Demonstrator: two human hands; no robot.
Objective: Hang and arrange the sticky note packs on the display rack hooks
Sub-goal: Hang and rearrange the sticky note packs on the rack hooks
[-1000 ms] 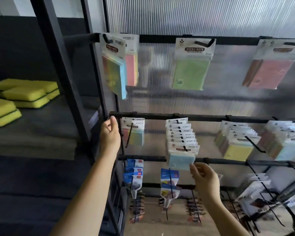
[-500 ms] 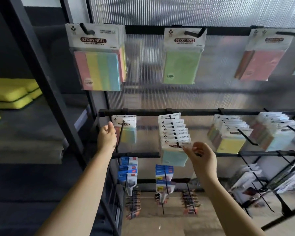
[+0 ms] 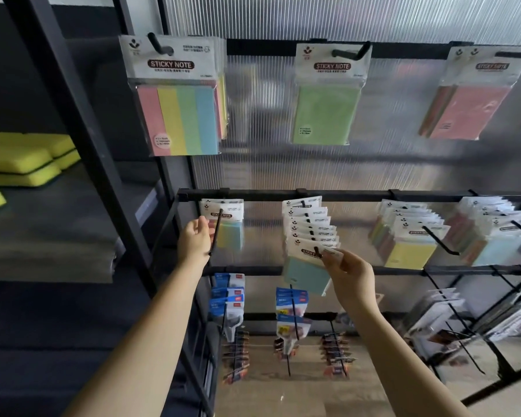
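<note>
1. the right hand (image 3: 351, 281) sits at centre right of the frame, thumb and fingertips pinching the white header card of the front sticky note pack (image 3: 309, 267), a pale blue-green one.
2. that pack hangs at the outer tip of the middle hook (image 3: 310, 233) on the second rail (image 3: 355, 195), with a fanned row of like packs behind it on the same hook.
3. the left hand (image 3: 194, 240) is at centre left, fingers loosely curled just beside the thin left hook (image 3: 215, 231); whether it touches or holds the hook cannot be told.
4. on that left hook hangs a small pack (image 3: 227, 227) with yellow and blue notes, back near the rail.
5. along the top rail: a striped pack (image 3: 178, 115) in pink, yellow, green and blue at upper left, a green pack (image 3: 327, 111) at top centre, a pink pack (image 3: 469, 111) at upper right.
6. at right of the second rail hang two more clusters, a yellow-fronted pack (image 3: 411, 251) and a blue-fronted pack (image 3: 494, 251).
7. below, blue-carded items (image 3: 227, 296) hang at lower centre.
8. yellow sponges (image 3: 21, 164) lie on a dark shelf (image 3: 57, 224) at left.
</note>
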